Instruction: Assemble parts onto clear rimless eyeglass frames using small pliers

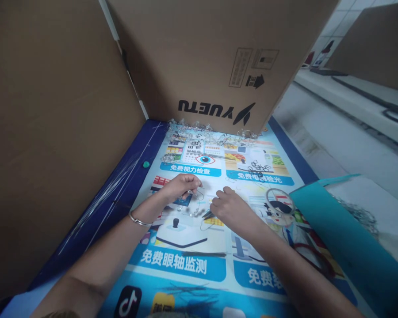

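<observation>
My left hand (185,186), with a silver bangle on its wrist, is closed in a pinch. From its fingertips hangs a thin looped wire with small clear beads (193,215) along it, just over the printed sheet. My right hand (231,206) is closed a short way to the right. The dark pointed tip of a tool (207,214) sticks out below its fingers; the rest is hidden in the palm, so I cannot tell its exact kind. A clear ring-shaped object (280,201) lies to the right of that hand.
Clear beaded pieces (199,128) lie along the back, near a cardboard wall (199,57). Dark wire loops (259,168) sit at right. A teal box (348,229) holds tangled wire. Straight wires (102,198) lie left; cut wire pieces (192,289) lie in front.
</observation>
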`<state>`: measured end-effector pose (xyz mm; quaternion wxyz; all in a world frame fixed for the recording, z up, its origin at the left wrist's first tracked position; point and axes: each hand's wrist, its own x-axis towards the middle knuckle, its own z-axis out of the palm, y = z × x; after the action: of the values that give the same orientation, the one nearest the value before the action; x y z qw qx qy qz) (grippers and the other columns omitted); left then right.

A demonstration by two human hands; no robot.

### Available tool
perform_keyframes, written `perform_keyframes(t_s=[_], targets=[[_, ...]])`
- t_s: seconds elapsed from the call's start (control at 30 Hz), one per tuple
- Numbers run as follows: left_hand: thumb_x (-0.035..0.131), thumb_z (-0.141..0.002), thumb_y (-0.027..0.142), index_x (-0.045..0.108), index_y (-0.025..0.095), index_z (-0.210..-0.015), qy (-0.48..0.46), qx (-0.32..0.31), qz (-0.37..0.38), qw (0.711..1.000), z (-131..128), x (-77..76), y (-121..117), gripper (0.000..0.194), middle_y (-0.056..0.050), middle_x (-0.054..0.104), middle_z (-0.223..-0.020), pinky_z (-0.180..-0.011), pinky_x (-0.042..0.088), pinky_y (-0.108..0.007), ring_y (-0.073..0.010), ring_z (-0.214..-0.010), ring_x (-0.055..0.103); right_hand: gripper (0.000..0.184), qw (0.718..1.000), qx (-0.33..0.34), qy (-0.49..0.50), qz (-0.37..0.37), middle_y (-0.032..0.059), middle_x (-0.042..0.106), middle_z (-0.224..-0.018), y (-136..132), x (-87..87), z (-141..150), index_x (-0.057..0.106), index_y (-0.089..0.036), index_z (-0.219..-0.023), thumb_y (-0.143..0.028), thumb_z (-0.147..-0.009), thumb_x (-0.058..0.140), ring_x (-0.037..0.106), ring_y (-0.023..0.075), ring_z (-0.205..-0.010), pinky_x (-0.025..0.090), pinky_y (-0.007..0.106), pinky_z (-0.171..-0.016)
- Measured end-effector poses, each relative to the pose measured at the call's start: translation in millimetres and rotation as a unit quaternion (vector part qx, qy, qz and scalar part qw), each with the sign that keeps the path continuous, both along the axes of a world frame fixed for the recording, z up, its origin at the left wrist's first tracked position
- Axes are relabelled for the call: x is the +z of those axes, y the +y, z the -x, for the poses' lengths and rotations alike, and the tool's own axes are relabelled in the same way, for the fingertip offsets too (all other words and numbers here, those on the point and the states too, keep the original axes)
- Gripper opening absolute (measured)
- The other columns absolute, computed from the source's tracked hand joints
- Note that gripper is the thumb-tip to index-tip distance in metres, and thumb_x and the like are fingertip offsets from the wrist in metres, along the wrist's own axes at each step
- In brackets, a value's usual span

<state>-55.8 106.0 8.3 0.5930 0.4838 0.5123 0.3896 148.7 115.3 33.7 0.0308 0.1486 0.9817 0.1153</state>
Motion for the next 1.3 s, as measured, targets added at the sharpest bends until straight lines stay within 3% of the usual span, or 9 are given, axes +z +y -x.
perform_keyframes(t_s=[0.17, 0.3, 0.43, 0.57, 0.87, 1.0, 1.3], targets=[[0.059, -0.072, 0.041, 0.059, 0.012, -0.077, 0.006, -0.010, 0.002, 1.000, 0, 1.9, 0, 0.029, 0.003, 0.052, -0.056, -0.030, 0.022, -0.015, -0.0008, -0.032, 0.033, 0.014, 0.999, -0.023, 0.011, 0.025, 0.0040, 0.060, -0.064, 7, -3.5, -6, 0.058, -0.017, -0.066, -0.007, -0.075, 0.053, 0.049, 0.0176, -0.070, 0.024, 0.031, -0.064], [0.060, -0.071, 0.041, 0.059, 0.012, -0.077, 0.003, -0.021, 0.017, 1.000, -4, 5.8, -3, 0.030, 0.004, 0.052, -0.055, -0.031, 0.021, -0.015, -0.0005, -0.032, 0.032, 0.012, 0.984, -0.073, 0.114, 0.112, 0.0014, 0.062, -0.065, 25, -11.0, -14, 0.063, -0.021, -0.073, -0.017, -0.079, 0.053, 0.052, 0.0151, -0.070, 0.028, 0.028, -0.067], [0.062, -0.070, 0.040, 0.062, 0.012, -0.086, -0.013, -0.071, 0.057, 0.996, -10, 7.6, -9, 0.033, 0.003, 0.053, -0.056, -0.031, 0.020, -0.015, -0.0010, -0.034, 0.034, 0.016, 0.912, -0.158, 0.274, 0.261, 0.0000, 0.066, -0.073, 35, -19.6, -15, 0.067, -0.024, -0.086, -0.027, -0.079, 0.054, 0.055, 0.0132, -0.069, 0.035, 0.023, -0.064], [0.062, -0.071, 0.038, 0.062, 0.012, -0.094, -0.048, -0.101, 0.063, 0.992, -15, 7.4, -12, 0.035, 0.004, 0.054, -0.057, -0.030, 0.016, -0.016, 0.0007, -0.031, 0.030, 0.020, 0.828, -0.222, 0.326, 0.398, 0.0004, 0.065, -0.076, 33, -25.1, -12, 0.068, -0.022, -0.081, -0.037, -0.074, 0.057, 0.055, 0.0136, -0.066, 0.037, 0.021, -0.056], [0.062, -0.072, 0.035, 0.061, 0.011, -0.083, -0.135, -0.087, 0.074, 0.984, -21, 7.9, -16, 0.026, 0.004, 0.053, -0.056, -0.030, 0.014, -0.016, 0.0007, -0.030, 0.033, 0.024, 0.761, -0.232, 0.332, 0.506, -0.0017, 0.058, -0.065, 30, -29.4, -8, 0.067, -0.018, -0.073, -0.040, -0.070, 0.059, 0.052, 0.0123, -0.063, 0.036, 0.020, -0.054], [0.064, -0.070, 0.034, 0.061, 0.010, -0.079, -0.167, -0.076, 0.090, 0.979, -24, 6.0, -17, 0.026, 0.004, 0.052, -0.054, -0.030, 0.014, -0.015, 0.0010, -0.031, 0.032, 0.027, 0.748, -0.237, 0.338, 0.521, -0.0022, 0.055, -0.062, 29, -34.4, -5, 0.065, -0.016, -0.069, -0.042, -0.070, 0.059, 0.050, 0.0111, -0.061, 0.035, 0.020, -0.052], [0.063, -0.070, 0.037, 0.056, 0.012, -0.074, -0.188, -0.009, 0.065, 0.980, -24, 5.9, -15, 0.025, 0.004, 0.052, -0.058, -0.031, 0.014, -0.016, 0.0009, -0.031, 0.032, 0.021, 0.780, -0.268, 0.365, 0.432, -0.0022, 0.057, -0.063, 34, -37.4, -8, 0.065, -0.019, -0.074, -0.037, -0.072, 0.056, 0.050, 0.0123, -0.061, 0.034, 0.021, -0.055]])
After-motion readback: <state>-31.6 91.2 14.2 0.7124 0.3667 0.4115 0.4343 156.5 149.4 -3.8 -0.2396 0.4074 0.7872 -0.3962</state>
